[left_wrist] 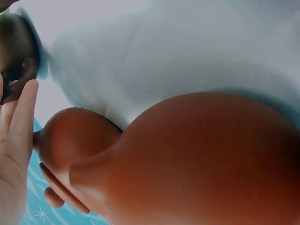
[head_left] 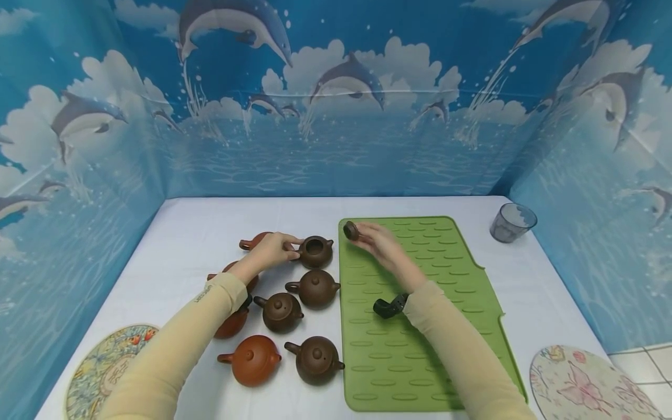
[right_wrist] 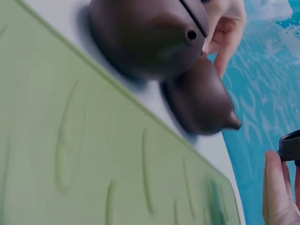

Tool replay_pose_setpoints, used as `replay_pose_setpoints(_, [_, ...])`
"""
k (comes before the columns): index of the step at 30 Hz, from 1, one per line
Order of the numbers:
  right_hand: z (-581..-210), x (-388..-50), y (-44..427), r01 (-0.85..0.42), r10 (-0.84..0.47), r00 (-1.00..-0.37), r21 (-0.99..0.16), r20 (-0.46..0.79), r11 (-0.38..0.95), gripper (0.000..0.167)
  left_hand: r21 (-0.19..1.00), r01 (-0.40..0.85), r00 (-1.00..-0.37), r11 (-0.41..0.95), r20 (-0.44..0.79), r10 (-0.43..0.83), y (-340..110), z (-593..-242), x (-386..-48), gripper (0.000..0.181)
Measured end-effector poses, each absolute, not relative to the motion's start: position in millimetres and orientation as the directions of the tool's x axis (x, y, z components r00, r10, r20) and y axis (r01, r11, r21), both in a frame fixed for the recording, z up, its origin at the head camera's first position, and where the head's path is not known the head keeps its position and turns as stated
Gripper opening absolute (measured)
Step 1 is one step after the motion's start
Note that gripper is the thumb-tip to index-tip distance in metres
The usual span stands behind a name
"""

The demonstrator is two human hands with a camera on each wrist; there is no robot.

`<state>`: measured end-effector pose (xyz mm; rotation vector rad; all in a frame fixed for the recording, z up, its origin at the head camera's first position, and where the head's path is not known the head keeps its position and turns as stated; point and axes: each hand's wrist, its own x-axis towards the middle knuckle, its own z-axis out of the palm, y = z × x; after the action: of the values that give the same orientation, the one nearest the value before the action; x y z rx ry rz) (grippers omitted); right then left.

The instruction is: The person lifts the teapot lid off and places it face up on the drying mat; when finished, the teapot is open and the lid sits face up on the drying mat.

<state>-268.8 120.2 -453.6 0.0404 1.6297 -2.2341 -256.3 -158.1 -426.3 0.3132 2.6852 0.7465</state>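
Note:
In the head view, my left hand (head_left: 269,254) pinches the handle of a lidless dark brown teapot (head_left: 316,261), which sits on the white table with its round opening upward. The left wrist view shows fingers (left_wrist: 23,112) at that handle. My right hand (head_left: 384,244) holds a small dark brown teapot lid (head_left: 350,231) in its fingertips, tilted and raised over the far left corner of the green mat (head_left: 420,361). In the right wrist view the lid (right_wrist: 290,148) is partly cut off by the frame edge.
Lidded dark brown teapots (head_left: 317,289) stand in front of the lidless one. Reddish-brown teapots (head_left: 255,360) line the left, some partly hidden by my left arm. A clear grey glass (head_left: 513,223) stands at the back right. Patterned round mats (head_left: 79,379) lie at both front corners.

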Motion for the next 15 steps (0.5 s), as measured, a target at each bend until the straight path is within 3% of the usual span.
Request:
replay_pose_setpoints(8, [-460, -268, 148, 0.343, -0.329, -0.912, -0.892, -0.243, -0.294, 0.044, 0.533, 0.108, -0.921, 0.839, -0.264, 0.286, -158, -427, -256, 0.042])
replay_pose_setpoints(15, [-466, -269, 164, 0.308, -0.23, -0.929, -0.95, -0.289, -0.051, 0.051, 0.538, 0.105, -0.92, 0.837, -0.267, 0.287, -157, -428, -256, 0.042])
